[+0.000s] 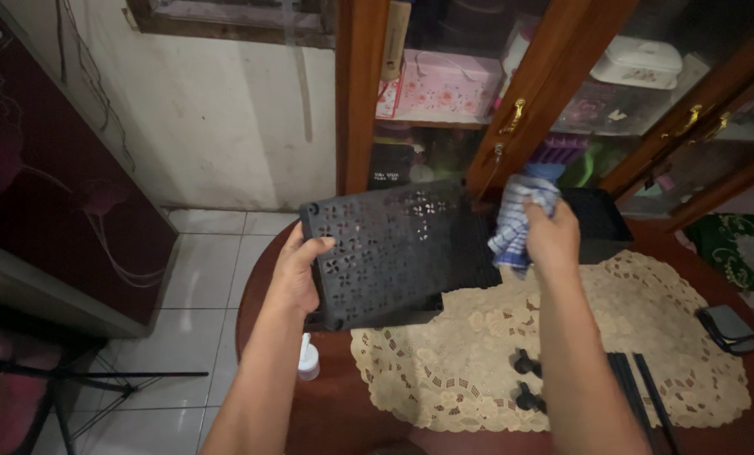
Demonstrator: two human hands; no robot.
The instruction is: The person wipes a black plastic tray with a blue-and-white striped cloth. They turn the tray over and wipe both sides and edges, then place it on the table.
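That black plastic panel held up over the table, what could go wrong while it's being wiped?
The left hand grips the black perforated panel by one edge only, so pressure from the checked cloth in the right hand might twist it loose. If it dropped, it could hit the small white bottle near the table's edge, or the small black parts on the lace mat.

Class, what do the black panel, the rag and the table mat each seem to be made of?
Panel: probably moulded plastic, matt black, with regular cut-out patterns and a raised rim.
Rag: soft woven cloth, blue and white checked, crumpled in the right hand.
Mat: seemingly lace or crochet, beige, with openwork holes and a scalloped edge.
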